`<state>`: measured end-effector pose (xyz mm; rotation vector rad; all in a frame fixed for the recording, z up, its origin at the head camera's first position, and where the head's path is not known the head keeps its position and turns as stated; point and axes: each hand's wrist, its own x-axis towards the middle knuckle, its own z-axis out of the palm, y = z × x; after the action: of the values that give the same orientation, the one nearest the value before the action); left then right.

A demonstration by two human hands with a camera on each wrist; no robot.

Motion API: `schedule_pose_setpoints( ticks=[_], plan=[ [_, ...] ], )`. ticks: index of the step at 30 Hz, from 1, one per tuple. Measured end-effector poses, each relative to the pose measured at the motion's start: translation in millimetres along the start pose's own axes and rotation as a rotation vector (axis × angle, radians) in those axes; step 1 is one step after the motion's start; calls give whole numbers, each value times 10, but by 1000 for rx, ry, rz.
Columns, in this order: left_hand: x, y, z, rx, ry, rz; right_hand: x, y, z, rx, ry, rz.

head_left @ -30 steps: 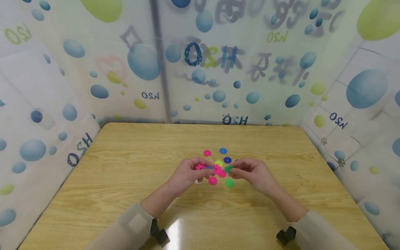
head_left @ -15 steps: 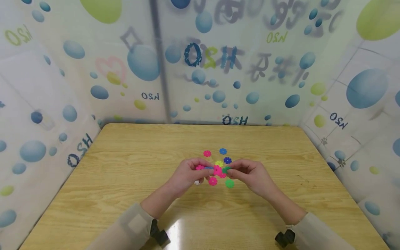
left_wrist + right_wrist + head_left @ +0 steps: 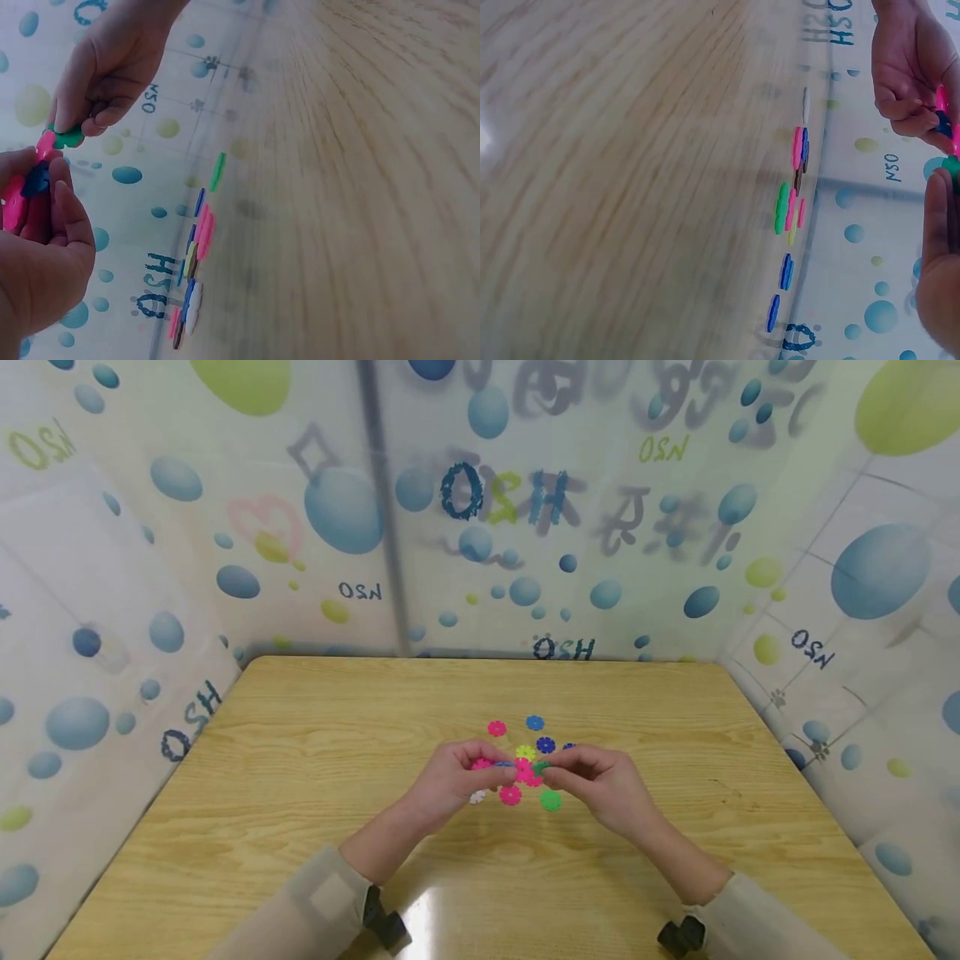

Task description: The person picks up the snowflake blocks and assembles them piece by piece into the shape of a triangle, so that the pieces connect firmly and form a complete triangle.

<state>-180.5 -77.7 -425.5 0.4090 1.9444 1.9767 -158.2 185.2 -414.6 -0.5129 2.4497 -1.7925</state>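
My left hand pinches a short chain of notched plastic snowflake discs, which hangs above the table. In the left wrist view a blue disc sits between a pink disc and another pink disc. Facing it, my right hand pinches a green disc between thumb and forefinger. The green disc's edge meets the pink end disc; whether their notches are locked cannot be told. Fingers hide part of the chain.
Loose discs lie flat on the wooden table beneath and beyond my hands: pink, blue, dark blue, yellow, light green and white. Patterned curtains enclose the table's far side.
My right hand has moved slightly left, bringing the green disc from beside the pink end disc up against it. The left hand has stayed almost still.
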Motion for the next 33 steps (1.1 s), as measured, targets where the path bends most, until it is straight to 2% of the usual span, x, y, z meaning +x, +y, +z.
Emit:
schedule_pose_setpoints(
  ticks=[12, 17, 24, 33],
  plan=[
    [-14, 35, -5, 62, -40, 12, -50, 8, 49, -38, 9, -62],
    [-32, 59, -46, 128, -68, 16, -58, 29, 96, -45, 28, -96],
    [-16, 29, -46, 282, -112, 90, -64, 47, 129, -34, 33, -116],
    [1, 7, -25, 302, -137, 153, -71, 48, 161, -23, 41, -154]
  ],
)
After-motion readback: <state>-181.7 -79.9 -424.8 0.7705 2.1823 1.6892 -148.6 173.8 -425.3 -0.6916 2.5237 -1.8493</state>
